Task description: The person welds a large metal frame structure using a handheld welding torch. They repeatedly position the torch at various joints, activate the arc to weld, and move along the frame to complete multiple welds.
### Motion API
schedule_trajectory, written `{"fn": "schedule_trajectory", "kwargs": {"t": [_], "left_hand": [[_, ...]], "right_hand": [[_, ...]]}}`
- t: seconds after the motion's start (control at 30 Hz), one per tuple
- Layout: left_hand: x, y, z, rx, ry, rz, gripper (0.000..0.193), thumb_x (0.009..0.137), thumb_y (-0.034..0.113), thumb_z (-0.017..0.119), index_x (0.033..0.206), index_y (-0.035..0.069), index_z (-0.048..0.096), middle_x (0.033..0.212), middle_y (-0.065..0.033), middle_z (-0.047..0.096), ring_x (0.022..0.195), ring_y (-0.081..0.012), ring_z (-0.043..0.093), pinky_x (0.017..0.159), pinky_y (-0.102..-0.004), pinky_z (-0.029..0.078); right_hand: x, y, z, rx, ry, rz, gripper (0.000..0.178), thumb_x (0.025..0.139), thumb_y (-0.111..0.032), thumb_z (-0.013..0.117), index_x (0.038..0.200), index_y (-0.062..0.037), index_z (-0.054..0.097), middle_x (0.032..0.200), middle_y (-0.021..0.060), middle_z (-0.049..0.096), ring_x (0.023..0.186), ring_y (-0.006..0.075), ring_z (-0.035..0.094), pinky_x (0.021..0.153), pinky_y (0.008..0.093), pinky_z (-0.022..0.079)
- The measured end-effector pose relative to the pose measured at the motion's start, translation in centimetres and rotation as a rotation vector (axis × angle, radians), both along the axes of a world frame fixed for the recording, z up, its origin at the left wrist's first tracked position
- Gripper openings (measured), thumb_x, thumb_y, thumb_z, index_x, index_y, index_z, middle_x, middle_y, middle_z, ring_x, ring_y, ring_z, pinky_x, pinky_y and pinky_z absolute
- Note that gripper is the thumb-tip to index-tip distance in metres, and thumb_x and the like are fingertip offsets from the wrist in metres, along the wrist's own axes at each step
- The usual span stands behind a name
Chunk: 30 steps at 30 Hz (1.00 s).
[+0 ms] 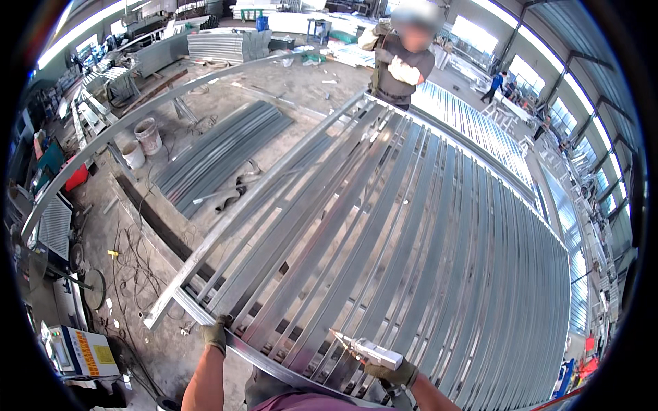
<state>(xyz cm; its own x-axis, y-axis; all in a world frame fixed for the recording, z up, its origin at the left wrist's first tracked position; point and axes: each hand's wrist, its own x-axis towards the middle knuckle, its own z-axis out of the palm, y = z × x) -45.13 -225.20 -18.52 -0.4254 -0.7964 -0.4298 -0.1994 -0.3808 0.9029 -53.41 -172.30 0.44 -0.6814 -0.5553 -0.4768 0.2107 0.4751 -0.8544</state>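
Observation:
A large metal frame point(236, 346) filled with long parallel slats point(384, 236) lies in front of me, its near rail close to my body. My left hand point(215, 335), in a dark work glove, is closed around the near rail by the left corner. In my gloved right hand point(394, 373) is a handheld welding gun point(373, 352) with a pale, boxy body. Its thin copper-coloured tip points left and lies over the slats near the front rail. Whether the tip touches metal I cannot tell. My right fingers are wrapped under the gun, partly hidden.
A person point(406, 65) stands with folded arms at the far rail. Stacked metal strips point(223, 154) and two buckets point(147, 135) are on the floor at left. Loose cables point(140, 274) trail near a control box point(81, 353). A long curved-looking bar point(103, 137) spans the left side.

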Motion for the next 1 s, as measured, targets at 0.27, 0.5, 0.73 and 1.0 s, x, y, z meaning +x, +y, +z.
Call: {"fn": "schedule_trajectory", "kwargs": {"t": [0.27, 0.5, 0.73, 1.0], "left_hand": [[1.4, -2.0, -3.7, -0.032, -0.254, -0.07, 0.055, 0.088, 0.022, 0.087, 0.12, -0.008, 0.053, 0.098, -0.0188, 0.075, 0.082, -0.0254, 0.075, 0.069, -0.039, 0.062], [2.9, -2.8, -6.5, -0.218, -0.292, 0.063, 0.028, 0.094, 0.021, 0.081, 0.105, -0.002, 0.071, 0.098, -0.0146, 0.078, 0.076, -0.0222, 0.073, 0.064, -0.0388, 0.06], [0.7, 0.1, 1.0, -0.036, -0.277, -0.025, 0.05, 0.09, 0.015, 0.085, 0.125, -0.002, 0.053, 0.099, -0.0129, 0.073, 0.081, -0.0204, 0.071, 0.074, -0.0361, 0.06], [1.1, 0.0, -1.1, -0.021, -0.035, 0.06, 0.044, 0.093, 0.017, 0.083, 0.125, -0.003, 0.059, 0.097, -0.0132, 0.076, 0.08, -0.0205, 0.073, 0.068, -0.0358, 0.06]], "right_hand": [[-2.3, 0.1, -1.8, 0.081, -0.183, 0.04, 0.046, 0.087, -0.035, 0.091, 0.12, -0.007, 0.076, 0.102, 0.0039, 0.078, 0.095, 0.0163, 0.072, 0.088, 0.0338, 0.057], [-4.5, -3.4, -0.3, 0.149, -0.175, 0.141, 0.051, 0.089, -0.041, 0.088, 0.126, -0.0079, 0.072, 0.101, 0.0045, 0.076, 0.09, 0.016, 0.068, 0.082, 0.033, 0.057], [-4.9, -4.7, 0.3, 0.126, -0.239, 0.08, 0.046, 0.091, -0.038, 0.087, 0.121, -0.0066, 0.072, 0.093, 0.001, 0.072, 0.082, 0.0133, 0.063, 0.073, 0.0321, 0.054], [-5.7, -7.2, 1.2, 0.086, -0.184, 0.119, 0.031, 0.095, -0.03, 0.083, 0.114, -0.0072, 0.072, 0.089, -0.0002, 0.069, 0.079, 0.0113, 0.061, 0.069, 0.0315, 0.053]]}}
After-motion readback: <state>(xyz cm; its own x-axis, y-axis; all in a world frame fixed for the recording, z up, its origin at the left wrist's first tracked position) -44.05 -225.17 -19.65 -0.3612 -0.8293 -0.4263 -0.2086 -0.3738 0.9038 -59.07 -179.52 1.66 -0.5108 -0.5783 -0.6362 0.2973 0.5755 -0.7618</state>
